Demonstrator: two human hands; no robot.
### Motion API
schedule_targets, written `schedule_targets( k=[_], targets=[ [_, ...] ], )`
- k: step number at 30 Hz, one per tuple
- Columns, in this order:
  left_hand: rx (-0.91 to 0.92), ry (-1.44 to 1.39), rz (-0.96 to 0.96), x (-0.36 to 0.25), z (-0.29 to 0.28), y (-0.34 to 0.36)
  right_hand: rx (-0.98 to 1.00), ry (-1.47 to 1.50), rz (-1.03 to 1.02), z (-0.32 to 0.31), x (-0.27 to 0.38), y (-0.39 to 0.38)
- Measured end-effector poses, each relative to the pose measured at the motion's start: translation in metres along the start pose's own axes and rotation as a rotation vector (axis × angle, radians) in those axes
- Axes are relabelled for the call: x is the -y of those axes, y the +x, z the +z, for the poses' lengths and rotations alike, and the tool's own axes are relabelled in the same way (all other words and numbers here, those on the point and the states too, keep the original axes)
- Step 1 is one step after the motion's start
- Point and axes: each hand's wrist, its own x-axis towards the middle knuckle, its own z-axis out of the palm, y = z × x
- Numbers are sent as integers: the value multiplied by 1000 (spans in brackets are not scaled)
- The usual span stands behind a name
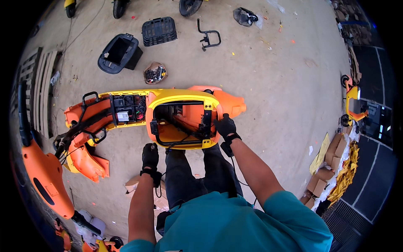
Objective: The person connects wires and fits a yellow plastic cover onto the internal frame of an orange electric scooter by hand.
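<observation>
A partly stripped yellow and orange scooter stands across in front of me. Its seat opening is bare, showing a black frame and the hollow inside. At the opening's right end, my right hand, in a black glove, is closed on the edge of the orange tail panel. My left hand, also gloved, hangs by the near side of the scooter, below the opening's left corner. It is closed in a fist, with a small pale tip showing at the top; what it holds cannot be made out. Wiring and a battery bay lie exposed in the footboard.
Beyond the scooter lie a black storage bin, a black crate, a box of small parts and a bent black rack. The orange handlebar cover juts toward me at left. Cardboard lies at right.
</observation>
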Motion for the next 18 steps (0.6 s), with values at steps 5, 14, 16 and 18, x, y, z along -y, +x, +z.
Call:
schedule_targets(
  k=[5,14,16,18],
  targets=[
    [-110,-67,-93,1,-6,-59,-10,-86,53,10,-2,13],
    [-244,-287,-347,128,53,-174,9,-56,-16,10,9,17],
    [-247,-314,-387,116,57,-190,47,-82,-33,13,2,21],
    [-306,-433,-443,105,62,-203,75,-78,14,19,1,23]
  ],
)
